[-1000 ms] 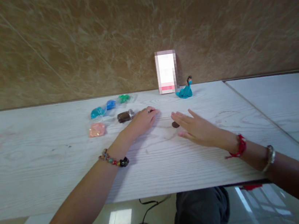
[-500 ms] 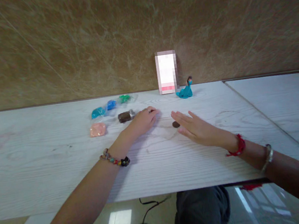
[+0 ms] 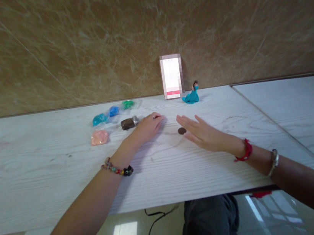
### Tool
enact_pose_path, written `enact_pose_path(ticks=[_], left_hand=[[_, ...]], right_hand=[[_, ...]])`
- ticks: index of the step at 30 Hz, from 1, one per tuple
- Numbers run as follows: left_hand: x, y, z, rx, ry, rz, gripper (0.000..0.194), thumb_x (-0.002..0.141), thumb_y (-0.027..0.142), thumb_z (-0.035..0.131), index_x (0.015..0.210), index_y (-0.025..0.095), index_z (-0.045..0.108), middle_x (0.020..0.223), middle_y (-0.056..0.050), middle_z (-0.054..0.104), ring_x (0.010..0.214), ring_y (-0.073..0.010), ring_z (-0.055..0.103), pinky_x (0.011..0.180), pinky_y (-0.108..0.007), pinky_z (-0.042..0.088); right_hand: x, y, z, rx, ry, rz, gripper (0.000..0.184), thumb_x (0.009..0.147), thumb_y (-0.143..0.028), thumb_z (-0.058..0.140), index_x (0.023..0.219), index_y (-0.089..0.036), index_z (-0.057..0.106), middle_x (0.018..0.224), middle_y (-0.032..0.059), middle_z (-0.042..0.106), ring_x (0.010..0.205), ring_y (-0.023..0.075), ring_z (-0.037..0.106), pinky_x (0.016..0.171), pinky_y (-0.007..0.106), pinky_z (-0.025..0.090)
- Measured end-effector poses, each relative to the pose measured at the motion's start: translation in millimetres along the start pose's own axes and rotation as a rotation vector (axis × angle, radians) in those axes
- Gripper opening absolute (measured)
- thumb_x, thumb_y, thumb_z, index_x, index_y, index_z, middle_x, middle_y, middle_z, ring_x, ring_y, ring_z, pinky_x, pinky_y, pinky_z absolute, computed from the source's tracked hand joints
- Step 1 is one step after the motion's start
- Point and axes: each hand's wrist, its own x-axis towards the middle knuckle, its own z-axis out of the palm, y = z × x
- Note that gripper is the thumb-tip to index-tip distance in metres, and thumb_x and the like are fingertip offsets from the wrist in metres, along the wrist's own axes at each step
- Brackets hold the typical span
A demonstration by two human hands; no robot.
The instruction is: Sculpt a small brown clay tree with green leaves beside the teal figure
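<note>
A small flat dark brown disc (image 3: 182,130) lies on the white table, at the fingers of my right hand (image 3: 204,134). That hand is open, palm down, its fingers stretched out over and past the disc; whether it touches the disc I cannot tell. My left hand (image 3: 150,127) rests on the table further left with its fingers bent inward and close together; anything under them is hidden. Just left of that wrist lies a wrapped brown lump of clay (image 3: 128,123). A pink clay packet (image 3: 99,137) sits further left.
Light blue (image 3: 99,119), dark blue (image 3: 113,111) and green (image 3: 128,104) clay packets lie near the back edge. A phone (image 3: 172,77) with a blurred screen leans on the marble wall. Beside it stands a figurine in a turquoise dress (image 3: 191,96). A cable (image 3: 149,232) lies on the floor.
The whole view has shifted slightly, so everything appears a little further left. Both hands and the brown disc keep nearly the same places on the table.
</note>
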Motion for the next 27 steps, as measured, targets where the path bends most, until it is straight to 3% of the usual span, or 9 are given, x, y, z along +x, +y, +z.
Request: enact_pose_path(ticks=[3,6,12,16,19,21,25,27], left_hand=[[0,0,-0.4,0.013,-0.003,-0.011,0.034,0.086,0.018,0.032,0.115,0.015,0.050,0.114,-0.009,0.052,0.101,-0.0168,0.051,0.086,-0.029,0.041],[0,1,-1.2,0.025,-0.006,-0.017,0.034,0.086,0.019,0.033,0.115,0.014,0.050,0.114,-0.009,0.052,0.101,-0.0170,0.051,0.087,-0.028,0.040],[0,0,0.0,0.019,0.001,0.000,0.034,0.085,0.018,0.034,0.115,0.016,0.049,0.114,-0.009,0.052,0.099,-0.0166,0.052,0.085,-0.028,0.041],[0,-1,0.8,0.030,-0.008,-0.001,0.033,0.086,0.019,0.032,0.114,0.016,0.049,0.114,-0.009,0.052,0.099,-0.0173,0.052,0.084,-0.029,0.042],[0,0,-0.7,0.036,-0.009,0.000,0.033,0.086,0.020,0.032,0.114,0.016,0.050,0.115,-0.009,0.052,0.099,-0.0172,0.052,0.083,-0.028,0.042],[0,0,-2.6,0.029,-0.018,0.012,0.034,0.086,0.020,0.032,0.114,0.016,0.050,0.115,-0.010,0.052,0.099,-0.0168,0.052,0.084,-0.028,0.041],[-1,-3,-6.1,0.003,-0.027,0.061,0.034,0.086,0.020,0.033,0.116,0.016,0.050,0.116,-0.008,0.052,0.102,-0.0157,0.051,0.086,-0.027,0.040],[-3,-4,-7.6,-0.017,-0.014,0.072,0.034,0.087,0.021,0.031,0.115,0.017,0.050,0.116,-0.007,0.053,0.102,-0.0149,0.051,0.086,-0.027,0.040]], right_hand=[[-3,-3,5,-0.122,-0.113,-0.071,0.054,0.090,-0.041,0.021,0.137,-0.016,0.023,0.143,0.0116,0.024,0.131,0.0231,0.024,0.104,0.054,0.018],[-3,-3,6,-0.116,-0.139,-0.052,0.054,0.090,-0.042,0.020,0.138,-0.017,0.020,0.144,0.0104,0.022,0.131,0.0222,0.023,0.104,0.053,0.020],[3,1,0,-0.100,0.025,-0.002,0.055,0.090,-0.040,0.018,0.140,-0.018,0.010,0.146,0.0079,0.015,0.134,0.0212,0.014,0.104,0.052,0.018],[1,-1,4,-0.113,-0.126,-0.111,0.054,0.090,-0.042,0.021,0.138,-0.018,0.021,0.144,0.0093,0.023,0.132,0.0225,0.021,0.104,0.055,0.017],[2,4,7,-0.013,-0.159,-0.102,0.056,0.089,-0.046,0.021,0.138,-0.017,0.022,0.143,0.0090,0.024,0.132,0.0221,0.022,0.105,0.054,0.015],[5,12,4,0.128,-0.078,-0.031,0.061,0.088,-0.050,0.018,0.138,-0.016,0.021,0.143,0.0094,0.025,0.132,0.0205,0.022,0.107,0.049,0.016],[12,33,-6,0.325,0.263,0.185,0.065,0.086,-0.056,0.013,0.137,-0.017,0.025,0.142,0.0085,0.029,0.130,0.0183,0.026,0.108,0.042,0.018],[12,37,-10,0.279,0.292,0.167,0.065,0.086,-0.056,0.016,0.137,-0.018,0.025,0.142,0.0082,0.028,0.131,0.0188,0.024,0.108,0.043,0.017]])
